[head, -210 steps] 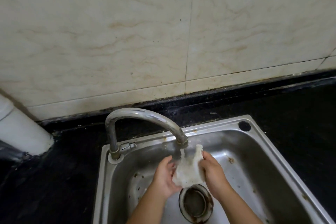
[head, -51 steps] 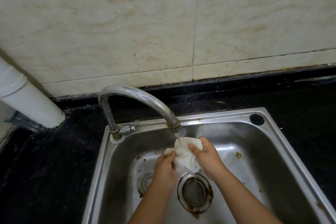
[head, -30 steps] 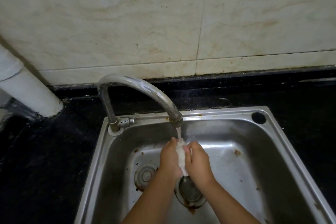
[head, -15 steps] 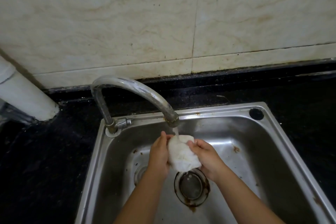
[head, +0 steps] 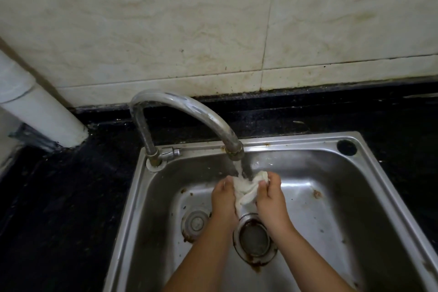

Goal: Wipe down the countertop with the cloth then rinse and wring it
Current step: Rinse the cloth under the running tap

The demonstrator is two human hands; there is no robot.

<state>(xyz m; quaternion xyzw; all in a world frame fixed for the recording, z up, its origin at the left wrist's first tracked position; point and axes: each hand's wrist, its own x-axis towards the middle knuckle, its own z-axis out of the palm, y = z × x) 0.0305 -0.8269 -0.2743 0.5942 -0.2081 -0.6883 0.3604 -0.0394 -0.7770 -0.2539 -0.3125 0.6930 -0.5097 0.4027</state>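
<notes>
A small white cloth (head: 245, 191) is bunched between my two hands over the steel sink (head: 331, 173). My left hand (head: 222, 201) presses it from the left and my right hand (head: 270, 199) grips it from the right, fingers curled on its top edge. Water runs from the curved chrome faucet (head: 189, 111) straight onto the cloth. The black countertop (head: 61, 197) surrounds the sink. Most of the cloth's lower part is hidden between my palms.
The round drain strainer (head: 254, 238) sits right below my hands, with a smaller round plug (head: 195, 223) to its left. A white pipe (head: 40, 111) slants down at the far left. Cream tiled wall (head: 213, 19) rises behind the counter.
My hands have pressed closer on the cloth, squeezing it from a rounded bundle into a narrower wad under the running water. The view has shifted slightly.
</notes>
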